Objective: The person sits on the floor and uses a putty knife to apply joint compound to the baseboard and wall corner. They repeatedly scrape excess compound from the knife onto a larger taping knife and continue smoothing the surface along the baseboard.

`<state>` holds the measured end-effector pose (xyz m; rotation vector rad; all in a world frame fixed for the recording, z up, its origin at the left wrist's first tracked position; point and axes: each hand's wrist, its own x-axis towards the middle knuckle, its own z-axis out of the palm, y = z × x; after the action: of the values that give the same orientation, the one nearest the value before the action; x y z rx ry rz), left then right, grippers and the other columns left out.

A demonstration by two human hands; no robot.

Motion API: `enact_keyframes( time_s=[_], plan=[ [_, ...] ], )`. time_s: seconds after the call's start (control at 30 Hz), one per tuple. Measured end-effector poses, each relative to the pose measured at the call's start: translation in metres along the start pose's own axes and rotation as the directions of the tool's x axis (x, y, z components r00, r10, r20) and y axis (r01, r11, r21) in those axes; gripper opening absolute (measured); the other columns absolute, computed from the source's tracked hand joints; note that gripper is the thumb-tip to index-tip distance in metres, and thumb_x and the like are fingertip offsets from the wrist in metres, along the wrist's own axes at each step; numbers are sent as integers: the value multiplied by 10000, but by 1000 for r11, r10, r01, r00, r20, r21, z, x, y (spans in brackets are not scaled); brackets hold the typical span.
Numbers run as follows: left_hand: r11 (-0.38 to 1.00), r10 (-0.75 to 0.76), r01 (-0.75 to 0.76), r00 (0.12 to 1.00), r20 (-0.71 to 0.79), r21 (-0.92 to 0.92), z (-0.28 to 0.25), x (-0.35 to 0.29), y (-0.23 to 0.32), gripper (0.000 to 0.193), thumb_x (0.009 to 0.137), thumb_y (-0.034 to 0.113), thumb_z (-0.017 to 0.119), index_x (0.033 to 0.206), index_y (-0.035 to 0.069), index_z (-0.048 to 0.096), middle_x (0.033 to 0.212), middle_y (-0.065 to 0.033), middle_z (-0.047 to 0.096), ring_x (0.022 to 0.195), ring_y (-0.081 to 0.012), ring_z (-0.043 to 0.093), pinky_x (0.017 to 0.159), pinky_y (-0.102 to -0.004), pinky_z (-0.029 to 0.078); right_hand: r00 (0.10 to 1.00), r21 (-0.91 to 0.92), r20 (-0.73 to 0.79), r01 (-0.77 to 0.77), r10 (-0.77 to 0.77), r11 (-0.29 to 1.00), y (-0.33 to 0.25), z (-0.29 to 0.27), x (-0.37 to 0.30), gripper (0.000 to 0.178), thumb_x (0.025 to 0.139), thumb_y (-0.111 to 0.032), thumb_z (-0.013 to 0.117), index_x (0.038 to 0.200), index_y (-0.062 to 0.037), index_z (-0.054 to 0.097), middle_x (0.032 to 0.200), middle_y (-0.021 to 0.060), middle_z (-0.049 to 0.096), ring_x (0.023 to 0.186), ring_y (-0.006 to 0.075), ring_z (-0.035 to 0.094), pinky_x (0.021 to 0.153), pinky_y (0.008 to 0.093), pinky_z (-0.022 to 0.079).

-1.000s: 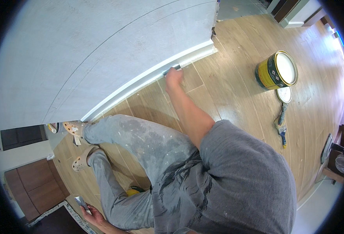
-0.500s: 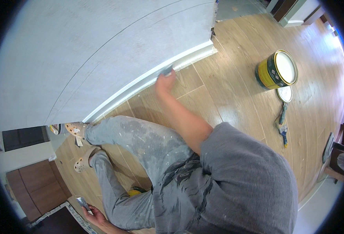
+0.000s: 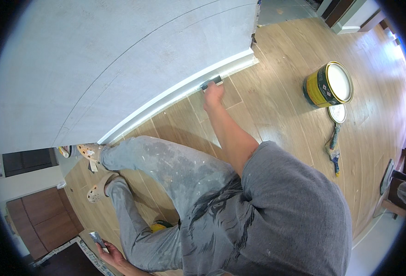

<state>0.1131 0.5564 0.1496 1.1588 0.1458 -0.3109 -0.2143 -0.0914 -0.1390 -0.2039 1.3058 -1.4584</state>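
My right hand (image 3: 214, 94) is closed on a putty knife (image 3: 211, 83) with a wide blade. The blade lies at the lower edge of the white baseboard (image 3: 166, 102), where it meets the wood-look floor (image 3: 262, 83). At the lower left, my left hand (image 3: 114, 255) grips a second putty knife (image 3: 96, 238), its metal blade pointing up and away from me. That hand is beside my bent left leg, apart from the wall. Whitish smears mark the floor along the baseboard.
An open paint can (image 3: 321, 86) with white contents stands at the right. Beside it lie a white-smeared lid (image 3: 337, 114), a green-handled tool (image 3: 335, 134) and a blue-handled brush (image 3: 335, 161). A yellow and black object (image 3: 158, 227) is partly hidden by my leg. A pale wall (image 3: 120, 60) rises at upper left.
My right hand has slid the putty knife right along the baseboard, toward its far end. My left hand has stayed nearly where it was, still holding its knife.
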Motion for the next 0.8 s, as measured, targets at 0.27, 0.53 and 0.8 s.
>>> enact_keyframes(
  time_s=[0.27,0.53,0.8],
  plan=[
    [1000,-6,6,1000,31,-5,-10,8,2,322,1021,102,614,1271,-89,548,1048,-202,702,894,-256,728,682,-296,658,977,-295,20,210,-214,932,14,31,-28,540,856,-15,620,1364,124,501,1181,256,623,1101,329,623,981,438,472],
    [984,129,-124,991,-36,127,57,-31,-6,273,1011,110,631,1250,-18,602,1109,-121,699,963,-226,706,681,-252,629,823,-212,509,403,-251,890,-40,17,-141,608,864,8,626,1443,61,452,1421,253,517,1351,316,505,1143,400,382],
    [992,-42,81,937,346,-99,262,-139,-120,229,1006,237,639,1217,149,664,1172,55,688,999,-92,658,619,-253,531,201,293,897,395,-393,871,-141,31,-294,605,900,54,565,1491,37,436,1342,167,581,1233,241,578,1079,349,425]
  ],
)
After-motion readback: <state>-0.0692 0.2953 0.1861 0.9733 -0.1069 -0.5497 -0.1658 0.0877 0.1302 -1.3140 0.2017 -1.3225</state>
